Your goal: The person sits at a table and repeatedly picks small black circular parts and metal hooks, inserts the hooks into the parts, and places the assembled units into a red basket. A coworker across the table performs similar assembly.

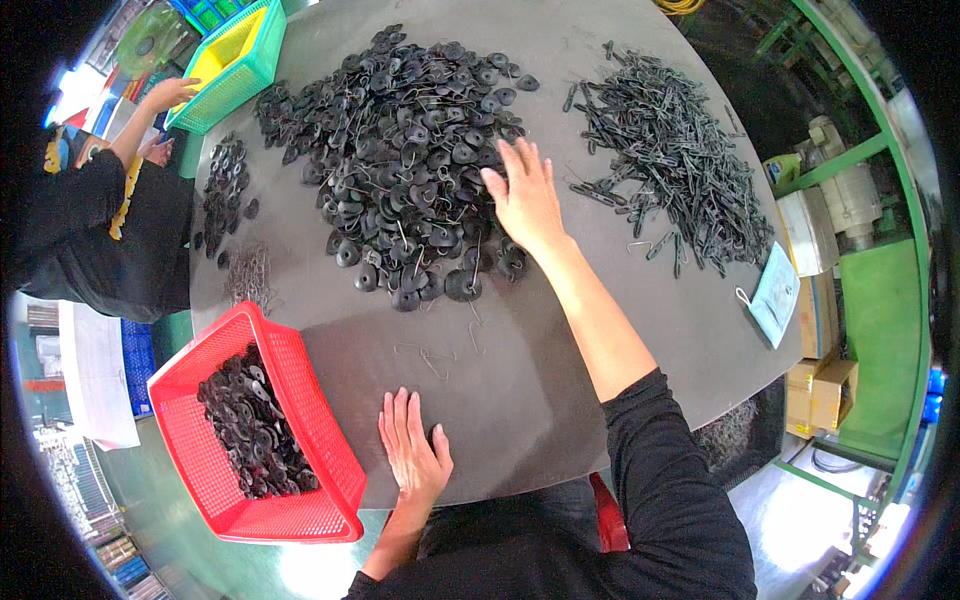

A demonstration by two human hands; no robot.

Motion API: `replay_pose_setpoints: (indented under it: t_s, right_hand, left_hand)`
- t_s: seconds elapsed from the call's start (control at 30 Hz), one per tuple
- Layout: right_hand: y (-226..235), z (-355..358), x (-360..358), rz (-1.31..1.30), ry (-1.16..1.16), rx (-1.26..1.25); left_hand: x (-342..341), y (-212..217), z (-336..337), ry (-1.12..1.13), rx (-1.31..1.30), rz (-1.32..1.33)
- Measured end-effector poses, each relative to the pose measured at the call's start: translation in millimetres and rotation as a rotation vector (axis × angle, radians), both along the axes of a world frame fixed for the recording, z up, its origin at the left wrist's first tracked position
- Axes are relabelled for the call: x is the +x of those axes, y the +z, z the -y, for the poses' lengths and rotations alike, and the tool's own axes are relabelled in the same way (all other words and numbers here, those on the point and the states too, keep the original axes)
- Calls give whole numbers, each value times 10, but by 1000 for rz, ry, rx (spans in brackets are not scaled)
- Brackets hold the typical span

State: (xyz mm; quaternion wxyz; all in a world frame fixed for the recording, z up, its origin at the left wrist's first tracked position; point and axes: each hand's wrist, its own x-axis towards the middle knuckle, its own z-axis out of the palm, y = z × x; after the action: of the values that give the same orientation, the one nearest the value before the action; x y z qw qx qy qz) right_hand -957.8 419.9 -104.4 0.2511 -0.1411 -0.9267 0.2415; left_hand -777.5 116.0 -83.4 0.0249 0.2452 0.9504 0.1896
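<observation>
Slightly glossy, plastic-looking black discs [425, 145] lie at eleven o'clock on a matt grey tabletop [530, 370], duller dark clips [690, 150] at two, a red plastic basket [318, 420] at eight, matt cloth sleeve [665, 460] at five.

factory workshop: heaped black parts [420, 160] on worktable [520, 385], red basket [325, 430], green metal frame [840, 162], cardboard boxes [833, 392].

- Three piles of black discs [420, 150]
- One pile of black clips [685, 150]
- One red basket [318, 418]
- One green basket [238, 82]
- One yellow bin [228, 48]
- One face mask [775, 292]
- Wearer's hands [527, 205]: two
- Co-worker's hands [172, 93]: two
</observation>
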Motion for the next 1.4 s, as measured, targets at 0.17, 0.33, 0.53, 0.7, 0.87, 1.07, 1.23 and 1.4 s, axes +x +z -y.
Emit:
replay_pose_setpoints:
  t_s: [0.17, 0.33, 0.53, 0.7, 0.87, 1.07, 1.23, 1.4]
  right_hand:
    - [-229, -337, 155, 106, -125, 135]
    - [-320, -915, 328, 186, -282, 168]
    - [-19, -73, 586, 94, 46, -155]
    - [-114, 713, 963, 25, 206, -19]
    - [151, 818, 1257, 16, 193, -156]
    - [401, 824, 1176, 260, 121, -81]
    - [240, 884, 784, 484, 83, -4]
    - [417, 762, 1006, 302, 89, -348]
  left_hand:
    - [-4, 9, 2, 5, 9, -1]
    - [-11, 20, 4, -4, 27, -15]
    - [-34, -27, 22, 34, 117, -23]
    - [-398, -48, -117, 52, 425, -78]
    - [-789, -61, -426, -24, 510, -187]
    - [-921, -144, -638, 22, 567, -236]
    - [-1178, -156, -845, 89, 593, -240]
    - [-1011, -140, -678, 126, 599, -193]
